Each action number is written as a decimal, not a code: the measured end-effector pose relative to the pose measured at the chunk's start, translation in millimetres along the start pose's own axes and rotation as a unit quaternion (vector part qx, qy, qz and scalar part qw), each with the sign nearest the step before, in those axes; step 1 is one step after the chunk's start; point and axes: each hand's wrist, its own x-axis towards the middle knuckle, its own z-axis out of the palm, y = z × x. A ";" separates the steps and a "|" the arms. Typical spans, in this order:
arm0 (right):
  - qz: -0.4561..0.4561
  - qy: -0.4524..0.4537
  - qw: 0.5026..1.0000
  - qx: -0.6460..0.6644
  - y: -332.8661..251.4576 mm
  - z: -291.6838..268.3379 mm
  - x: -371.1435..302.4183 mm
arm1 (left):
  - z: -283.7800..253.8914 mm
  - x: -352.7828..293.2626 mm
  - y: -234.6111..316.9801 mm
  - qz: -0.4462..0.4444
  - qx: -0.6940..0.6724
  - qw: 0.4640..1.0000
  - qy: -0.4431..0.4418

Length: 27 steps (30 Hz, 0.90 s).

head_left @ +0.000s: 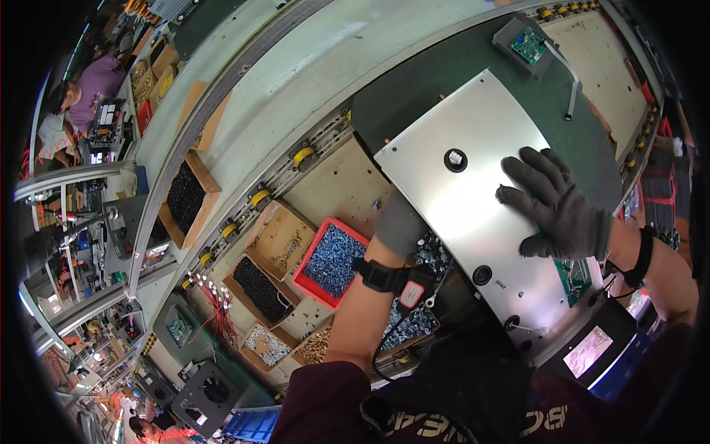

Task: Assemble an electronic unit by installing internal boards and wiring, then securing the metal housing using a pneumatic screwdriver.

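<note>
Your right hand (558,207), in a dark grey glove, lies flat with spread fingers on the silver metal panel (466,200), near its right edge. The panel rests tilted across the green mat (444,70) and the wooden desk (340,185). Your left hand (399,222), also gloved, is at the lower left edge of the panel; I cannot tell if it grips the edge or only touches it, because the fingers are hidden under the metal.

Just beside your left hand stands the red tray (330,260) full of small screws, and more loose screws (414,322) lie under your wrist. If the panel slides to the left, its edge could push the tray and spill them. A thin cable (388,344) hangs from your wrist device and could catch on the corner of the panel. The circuit board (573,274) under the panel's lower right side may be scratched if you press down hard there.
</note>
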 end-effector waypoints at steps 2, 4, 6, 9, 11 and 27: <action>-0.002 0.030 0.999 -0.015 -3.8 0.8 0.5 | 2.1 7.4 6.9 0.074 0.079 0.994 -0.020; -0.004 0.021 0.999 -0.024 -8.7 -2.1 0.9 | 6.4 11.9 8.4 0.115 0.075 0.990 -0.025; 0.024 -0.033 0.998 -0.040 -14.3 -11.7 1.3 | 9.6 15.8 5.1 0.093 -0.086 0.991 -0.045; 0.011 -0.048 0.999 -0.014 -22.5 -44.6 -2.6 | 0.4 16.5 -2.4 0.095 -0.129 0.986 -0.052; 0.034 -0.098 0.993 0.051 -30.2 -75.0 -8.8 | -13.5 9.0 -5.5 0.285 0.260 0.922 -0.001; 0.065 -0.123 0.983 -0.118 -171.4 -45.9 -200.1 | 36.3 8.7 136.5 0.142 0.595 0.742 0.275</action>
